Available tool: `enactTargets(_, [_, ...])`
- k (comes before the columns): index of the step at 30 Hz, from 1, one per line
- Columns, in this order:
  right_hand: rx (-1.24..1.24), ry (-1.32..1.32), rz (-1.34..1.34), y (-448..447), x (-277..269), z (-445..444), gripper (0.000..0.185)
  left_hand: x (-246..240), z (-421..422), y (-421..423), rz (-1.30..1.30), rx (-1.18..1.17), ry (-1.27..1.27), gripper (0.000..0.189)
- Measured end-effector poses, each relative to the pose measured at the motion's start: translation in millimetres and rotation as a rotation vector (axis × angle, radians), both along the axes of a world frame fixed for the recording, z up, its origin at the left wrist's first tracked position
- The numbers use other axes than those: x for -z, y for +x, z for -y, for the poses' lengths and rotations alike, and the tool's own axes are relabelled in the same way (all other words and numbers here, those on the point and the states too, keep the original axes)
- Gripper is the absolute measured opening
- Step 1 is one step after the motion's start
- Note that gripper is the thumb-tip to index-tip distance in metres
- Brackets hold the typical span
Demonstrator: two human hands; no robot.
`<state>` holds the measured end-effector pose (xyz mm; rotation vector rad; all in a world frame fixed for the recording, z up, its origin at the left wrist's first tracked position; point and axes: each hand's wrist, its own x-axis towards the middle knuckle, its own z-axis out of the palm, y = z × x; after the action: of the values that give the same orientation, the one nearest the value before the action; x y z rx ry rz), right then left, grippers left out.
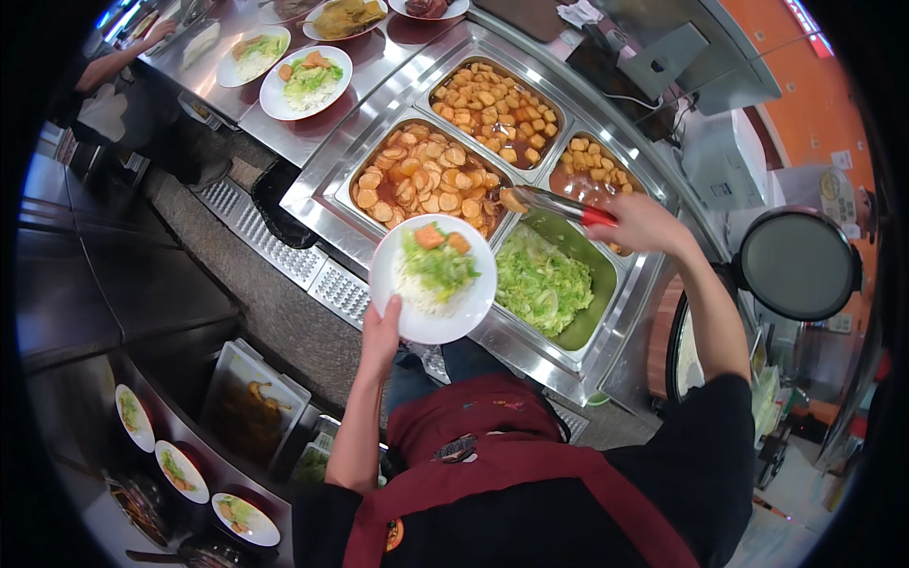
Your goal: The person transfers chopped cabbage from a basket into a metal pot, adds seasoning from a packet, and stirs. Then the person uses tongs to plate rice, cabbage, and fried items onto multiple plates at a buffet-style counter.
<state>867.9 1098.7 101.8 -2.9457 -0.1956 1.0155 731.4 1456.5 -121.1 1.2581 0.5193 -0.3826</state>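
My left hand (381,330) holds the rim of a white plate (383,284) bearing white rice (426,295), chopped lettuce-like greens (444,266) and orange-brown pieces (429,236). With my right hand (639,224) I grip metal tongs (557,204) with a red handle; a pale brown piece (513,200) is at their tips. The tips are over the edge between a pan of round slices in brown sauce (419,170) and a pan of chopped greens (543,280). Behind lie a pan of browned cubes in sauce (493,106) and a pan with cubes and brown liquid (589,167).
Filled plates (305,84) stand on the steel counter (284,138) at upper left, where a co-worker (128,106) stands. A round pot (685,355) with a raised lid (797,263) is at right. A tray of brown food (252,408) sits lower left.
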Motion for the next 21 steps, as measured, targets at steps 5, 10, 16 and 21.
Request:
enactTargets(5, [0.515,0.331,-0.268,-67,-31,26,0.05,-16,56,38,0.084,0.125,-0.128,0.038])
enactTargets(10, [0.309,0.223,0.235,-125,-34,38,0.048,-43,86,43,0.036,0.201,-0.219,0.039])
enactTargets(16, [0.078,0.133,0.437,-153,-26,39,0.042,-65,114,22,0.103,0.007,-0.162,0.039])
enactTargets(21, [-0.077,0.181,0.458,-130,6,45,0.038,-72,117,-1,0.113,-0.095,-0.094,0.039])
